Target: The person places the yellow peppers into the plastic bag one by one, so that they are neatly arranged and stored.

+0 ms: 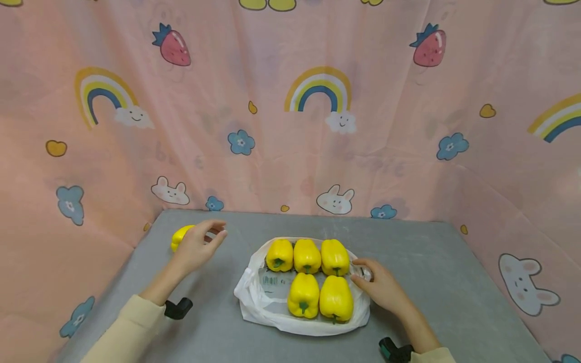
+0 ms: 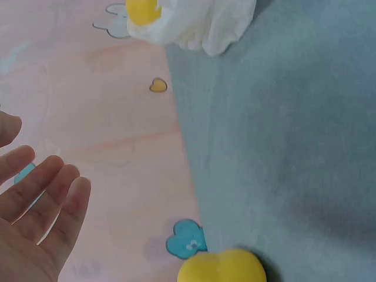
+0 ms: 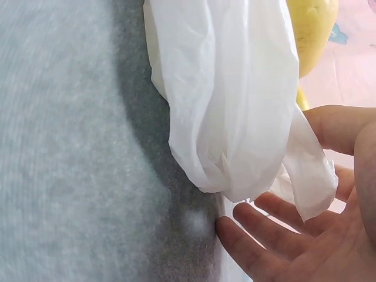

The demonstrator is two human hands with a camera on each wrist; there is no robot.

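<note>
Several yellow bell peppers (image 1: 303,295) sit in a white plastic bag (image 1: 254,302) with its mouth spread wide, three in the far row and two in the near row. My right hand (image 1: 381,285) is at the bag's right rim. In the right wrist view, a loose flap of the bag (image 3: 314,176) hangs between its thumb and its spread fingers (image 3: 276,235), which do not close on it. My left hand (image 1: 197,247) is raised, holding nothing, its fingers loosely bent. Another yellow bell pepper (image 1: 179,237) lies behind it, partly hidden by the hand.
A grey table (image 1: 408,262) lies under everything. Behind and beside it hangs a pink printed curtain (image 1: 272,171). Black wrist devices (image 1: 178,308) are on both wrists, below cream sleeves (image 1: 136,322).
</note>
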